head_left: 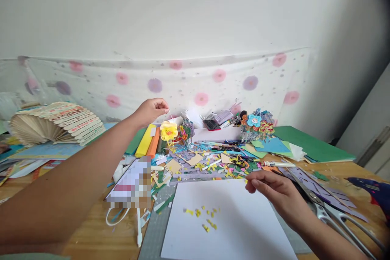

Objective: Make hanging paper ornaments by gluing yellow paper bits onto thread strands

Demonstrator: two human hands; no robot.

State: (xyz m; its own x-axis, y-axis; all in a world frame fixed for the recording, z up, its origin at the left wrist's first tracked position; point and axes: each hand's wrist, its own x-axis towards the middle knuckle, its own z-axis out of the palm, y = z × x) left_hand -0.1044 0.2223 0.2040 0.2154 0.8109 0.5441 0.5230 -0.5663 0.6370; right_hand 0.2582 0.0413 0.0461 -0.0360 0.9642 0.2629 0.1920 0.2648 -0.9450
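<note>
My left hand (154, 110) reaches forward over the back of the table, its fingertips pinching the top of a thin white stick (171, 116). Just below them is a yellow paper flower (169, 131) with an orange centre; whether the stick joins it I cannot tell. Above the right edge of a white sheet (237, 227), my right hand (272, 193) holds thumb and fingers together, with a tiny yellow speck (246, 180) at the tips. Several small yellow paper bits (207, 227) lie scattered on the sheet, which rests on a grey cutting mat (155, 227).
Coloured paper scraps (195, 160) cover the middle. Large scissors (323, 207) and a dark blue glue gun (370, 189) lie at right. A partly blurred phone (128, 183) and white cable (139, 227) are at left. Behind stand a craft-stick fan (57, 124) and a white box (216, 133).
</note>
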